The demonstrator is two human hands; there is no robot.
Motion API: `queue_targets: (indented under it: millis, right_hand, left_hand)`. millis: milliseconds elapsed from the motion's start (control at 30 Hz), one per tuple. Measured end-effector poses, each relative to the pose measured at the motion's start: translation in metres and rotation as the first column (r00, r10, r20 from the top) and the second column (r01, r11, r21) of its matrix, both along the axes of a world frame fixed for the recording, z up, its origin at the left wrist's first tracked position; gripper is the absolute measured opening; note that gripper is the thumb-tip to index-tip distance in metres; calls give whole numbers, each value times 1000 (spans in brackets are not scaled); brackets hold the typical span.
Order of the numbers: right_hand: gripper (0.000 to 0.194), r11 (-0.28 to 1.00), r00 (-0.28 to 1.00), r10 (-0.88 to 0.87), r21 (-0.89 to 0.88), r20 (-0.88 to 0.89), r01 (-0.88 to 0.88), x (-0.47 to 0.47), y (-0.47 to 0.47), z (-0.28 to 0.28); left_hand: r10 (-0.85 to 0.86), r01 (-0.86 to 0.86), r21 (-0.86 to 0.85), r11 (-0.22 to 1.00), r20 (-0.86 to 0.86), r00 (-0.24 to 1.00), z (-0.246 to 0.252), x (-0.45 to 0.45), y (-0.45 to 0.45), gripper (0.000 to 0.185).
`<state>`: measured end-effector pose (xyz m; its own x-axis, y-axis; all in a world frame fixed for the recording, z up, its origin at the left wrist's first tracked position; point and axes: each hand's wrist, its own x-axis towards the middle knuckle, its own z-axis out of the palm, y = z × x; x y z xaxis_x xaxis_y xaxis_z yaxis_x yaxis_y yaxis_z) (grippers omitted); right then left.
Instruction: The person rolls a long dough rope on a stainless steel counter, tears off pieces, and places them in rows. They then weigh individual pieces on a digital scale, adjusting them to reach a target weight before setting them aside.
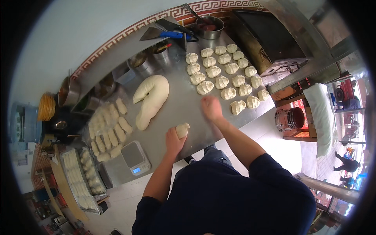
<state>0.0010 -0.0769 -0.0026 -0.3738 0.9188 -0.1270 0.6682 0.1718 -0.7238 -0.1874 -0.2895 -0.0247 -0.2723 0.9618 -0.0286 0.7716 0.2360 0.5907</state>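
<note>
My left hand grips a small piece of dough close to the near edge of the steel worktable. My right hand, blurred and with curled fingers, is over the table just below the rows of dough pieces; whether it holds anything cannot be told. A large roll of dough, bent like a hook, lies beyond my left hand. To the left, several short dough rolls lie partly under clear plastic film. A digital kitchen scale with a lit display sits by the near left edge.
At the back are a blue-handled scraper, a steel pot with a slotted utensil, and steel containers. A dark-topped metal appliance stands at the right rear. Trays of dough rolls are beyond the table's left end.
</note>
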Motion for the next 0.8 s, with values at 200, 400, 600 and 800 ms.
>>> queue_targets:
  millis: [200,400,600,800]
  right_hand:
    - [41,484,754,-613,-866,-236,122,-50,-118,-6]
    - [37,532,725,-683,-739,-86,414,-44,-135,-28]
    - [24,688,977,-207,-702,54,184,9,-121,-13]
    - [39,640,861,-368,-767,-350,-38,34,-71,23]
  left_hand:
    - [-112,140,76,987,-294,949,24,31,0,51]
    - [-201,169,-109,979,-444,873,37,52,19,12]
    - [-414,286,-353,891,-371,831,40,52,23,16]
    - [-129,12,-444,896,-235,963,34,43,42,35]
